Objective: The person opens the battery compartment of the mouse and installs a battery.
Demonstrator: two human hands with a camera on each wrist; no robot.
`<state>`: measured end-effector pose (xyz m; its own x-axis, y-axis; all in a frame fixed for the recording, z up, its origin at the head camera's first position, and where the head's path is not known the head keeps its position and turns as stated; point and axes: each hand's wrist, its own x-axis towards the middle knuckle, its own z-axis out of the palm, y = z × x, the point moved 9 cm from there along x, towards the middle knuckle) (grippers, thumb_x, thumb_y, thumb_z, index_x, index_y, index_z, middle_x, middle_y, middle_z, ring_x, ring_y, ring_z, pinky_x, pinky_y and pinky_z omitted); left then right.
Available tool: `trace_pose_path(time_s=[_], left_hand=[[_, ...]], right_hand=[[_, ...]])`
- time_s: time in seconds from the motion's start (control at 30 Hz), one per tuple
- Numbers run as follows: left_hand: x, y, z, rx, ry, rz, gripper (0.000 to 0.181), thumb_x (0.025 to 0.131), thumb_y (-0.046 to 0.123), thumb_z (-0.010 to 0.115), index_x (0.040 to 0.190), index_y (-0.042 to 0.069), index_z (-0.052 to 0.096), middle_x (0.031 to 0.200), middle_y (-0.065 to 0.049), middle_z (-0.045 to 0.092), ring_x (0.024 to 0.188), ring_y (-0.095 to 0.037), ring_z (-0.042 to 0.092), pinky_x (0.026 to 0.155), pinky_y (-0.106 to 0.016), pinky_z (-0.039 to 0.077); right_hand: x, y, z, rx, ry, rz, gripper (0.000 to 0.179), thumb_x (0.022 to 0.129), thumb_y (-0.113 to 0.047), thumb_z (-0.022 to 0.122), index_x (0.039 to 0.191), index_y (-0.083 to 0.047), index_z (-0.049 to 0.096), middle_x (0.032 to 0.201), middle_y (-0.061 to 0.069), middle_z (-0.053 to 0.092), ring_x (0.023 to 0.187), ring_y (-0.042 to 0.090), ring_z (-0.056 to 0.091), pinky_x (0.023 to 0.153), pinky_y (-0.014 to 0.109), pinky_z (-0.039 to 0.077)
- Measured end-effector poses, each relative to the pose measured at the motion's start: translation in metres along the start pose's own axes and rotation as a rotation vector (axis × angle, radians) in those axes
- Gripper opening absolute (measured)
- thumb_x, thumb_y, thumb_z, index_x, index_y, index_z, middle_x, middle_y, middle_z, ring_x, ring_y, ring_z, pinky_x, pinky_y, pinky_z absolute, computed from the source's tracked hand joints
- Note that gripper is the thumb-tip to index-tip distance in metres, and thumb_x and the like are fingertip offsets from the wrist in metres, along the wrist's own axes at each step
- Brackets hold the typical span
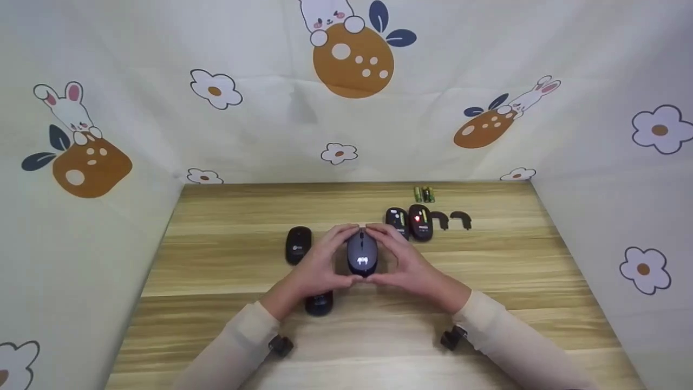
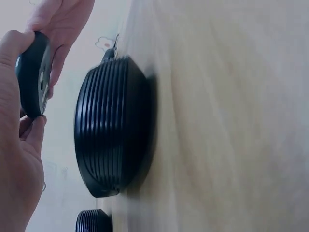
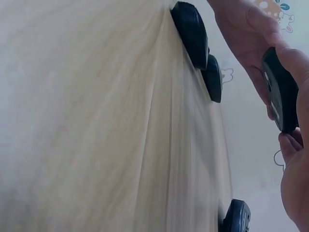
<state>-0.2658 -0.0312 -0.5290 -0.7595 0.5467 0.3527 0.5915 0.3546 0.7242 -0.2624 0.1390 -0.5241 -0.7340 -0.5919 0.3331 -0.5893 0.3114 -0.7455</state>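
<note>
Between my two hands I hold a dark grey computer mouse [image 1: 361, 253], top side up, lifted off the table. My left hand [image 1: 320, 264] grips its left side, with thumb at the near end and fingertips at the far end. On the other side my right hand [image 1: 407, 265] grips it the same way. The left wrist view shows the mouse [image 2: 35, 75] from the side, raised above the wood. Under my left wrist lies a black mouse [image 1: 319, 304], partly covered. Another black mouse [image 1: 298, 245] is just left of my left hand.
Past my right hand lie two upturned mice, one partly hidden [image 1: 397, 219] and one with a red light [image 1: 420, 223]. Beside them are two black curved covers [image 1: 440, 220] [image 1: 461, 219]. Several small batteries [image 1: 424, 194] lie near the back edge. Patterned cloth walls [image 1: 260, 135] surround the table.
</note>
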Motion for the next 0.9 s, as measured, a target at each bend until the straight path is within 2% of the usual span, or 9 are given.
trace_pose_path(time_s=[0.17,0.3,0.53,0.63,0.77,0.9], left_hand=[[-0.003,0.007,0.001,-0.030,0.022,0.010,0.101,0.082,0.035,0.096,0.167,0.011,0.047,0.168,-0.006,0.047,0.153,-0.027,0.049,0.128,-0.053,0.039],[-0.004,0.013,0.002,-0.025,0.041,0.048,0.102,0.083,0.038,0.096,0.168,0.012,0.046,0.171,-0.007,0.044,0.155,-0.028,0.046,0.129,-0.053,0.038],[-0.005,0.031,0.000,-0.014,0.114,0.241,0.099,0.083,0.031,0.098,0.165,0.006,0.049,0.169,-0.012,0.047,0.155,-0.034,0.048,0.129,-0.052,0.038],[-0.005,0.037,-0.001,-0.004,0.137,0.299,0.098,0.080,0.026,0.099,0.163,0.003,0.051,0.166,-0.016,0.049,0.154,-0.036,0.049,0.129,-0.052,0.039],[-0.005,0.041,-0.002,-0.014,0.149,0.325,0.096,0.078,0.020,0.101,0.160,0.000,0.053,0.164,-0.020,0.051,0.153,-0.038,0.049,0.129,-0.050,0.040],[-0.005,0.040,-0.003,-0.031,0.159,0.307,0.093,0.080,0.019,0.101,0.159,0.001,0.055,0.165,-0.016,0.052,0.153,-0.036,0.050,0.128,-0.048,0.041]], right_hand=[[-0.007,-0.007,-0.003,-0.029,0.028,-0.045,0.102,0.084,-0.028,0.098,0.170,-0.013,0.044,0.172,0.006,0.041,0.158,0.032,0.041,0.130,0.053,0.035],[-0.011,-0.015,-0.008,-0.045,0.059,-0.102,0.100,0.084,-0.024,0.098,0.167,-0.007,0.047,0.170,0.011,0.045,0.156,0.035,0.044,0.129,0.053,0.037],[-0.016,-0.028,-0.014,-0.072,0.120,-0.217,0.096,0.083,-0.020,0.099,0.164,-0.002,0.050,0.167,0.023,0.048,0.155,0.042,0.045,0.131,0.047,0.035],[-0.017,-0.034,-0.015,-0.078,0.139,-0.271,0.094,0.083,-0.018,0.098,0.162,0.000,0.051,0.164,0.029,0.048,0.154,0.047,0.044,0.132,0.046,0.033],[-0.018,-0.039,-0.016,-0.055,0.152,-0.319,0.085,0.084,-0.016,0.097,0.157,0.002,0.056,0.163,0.028,0.051,0.152,0.051,0.044,0.133,0.047,0.032],[-0.019,-0.043,-0.017,-0.036,0.153,-0.347,0.076,0.086,-0.013,0.095,0.152,0.002,0.061,0.162,0.026,0.054,0.151,0.050,0.046,0.132,0.048,0.033]])
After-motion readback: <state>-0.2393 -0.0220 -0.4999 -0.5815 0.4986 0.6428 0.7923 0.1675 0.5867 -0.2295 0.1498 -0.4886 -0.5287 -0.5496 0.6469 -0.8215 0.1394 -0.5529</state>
